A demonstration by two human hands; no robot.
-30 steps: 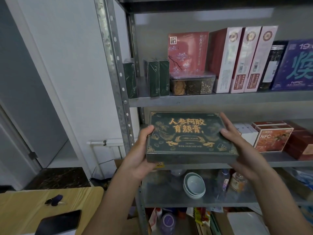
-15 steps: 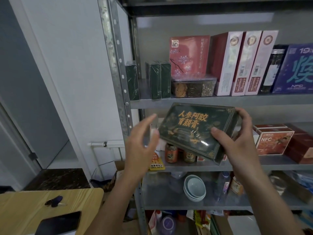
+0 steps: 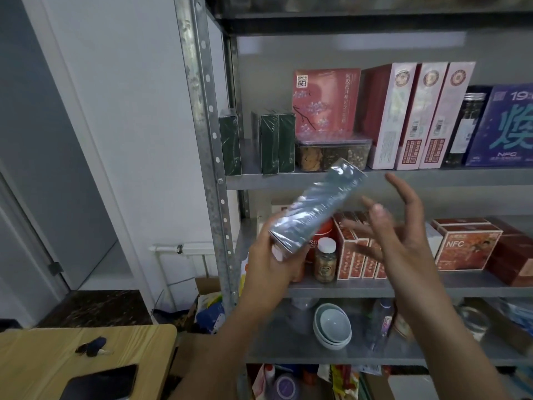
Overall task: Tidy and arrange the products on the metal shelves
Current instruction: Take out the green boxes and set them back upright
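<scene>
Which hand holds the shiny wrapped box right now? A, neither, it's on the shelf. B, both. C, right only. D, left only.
D: the left hand grips the lower end of the tilted box, while the right hand is open, fingers spread, apart from it.

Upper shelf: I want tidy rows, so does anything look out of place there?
One green box stands apart from the green pair, leaving a gap. A clear tub hides the foot of the pink box, breaking the row.
</scene>
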